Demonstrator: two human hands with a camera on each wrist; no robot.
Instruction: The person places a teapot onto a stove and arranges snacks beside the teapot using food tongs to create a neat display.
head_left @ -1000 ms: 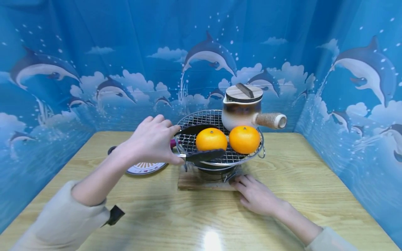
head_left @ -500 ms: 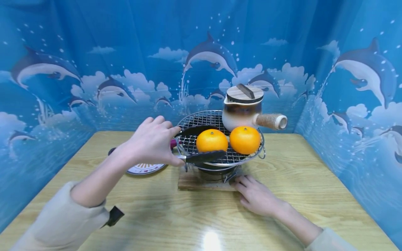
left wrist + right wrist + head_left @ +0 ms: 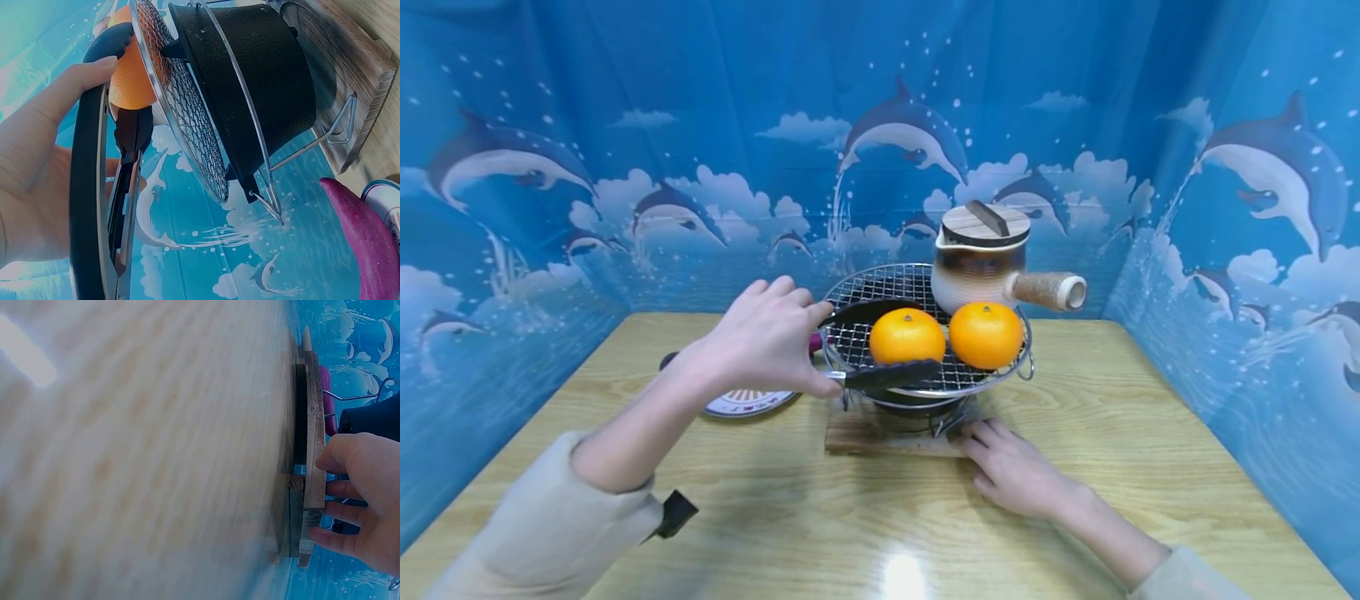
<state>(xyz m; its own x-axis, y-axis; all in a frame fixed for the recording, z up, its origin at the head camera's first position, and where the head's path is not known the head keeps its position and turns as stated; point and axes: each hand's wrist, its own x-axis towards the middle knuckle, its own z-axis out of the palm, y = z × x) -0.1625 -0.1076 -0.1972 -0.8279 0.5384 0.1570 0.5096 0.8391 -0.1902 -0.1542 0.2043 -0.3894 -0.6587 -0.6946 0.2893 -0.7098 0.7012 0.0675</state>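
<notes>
In the head view my left hand (image 3: 767, 333) holds a pair of tongs (image 3: 891, 375), its thumb on the near arm and fingers at the far one. The spread black tong heads lie on either side of the left orange (image 3: 907, 337), which sits on a round wire grill rack (image 3: 880, 283). A second orange (image 3: 986, 335) sits beside it on the right. My right hand (image 3: 1015, 467) rests its fingertips on the right end of the wooden board (image 3: 880, 437) under the black stove (image 3: 262, 87). The right wrist view shows the fingers (image 3: 344, 512) at that board's edge.
A lidded clay pot (image 3: 973, 279) with a wrapped side handle stands at the rack's back right, its handle sticking out to the right. Left of the stove are a patterned plate (image 3: 745, 406) and a long purple vegetable (image 3: 365, 237). Dolphin-print curtains enclose the table.
</notes>
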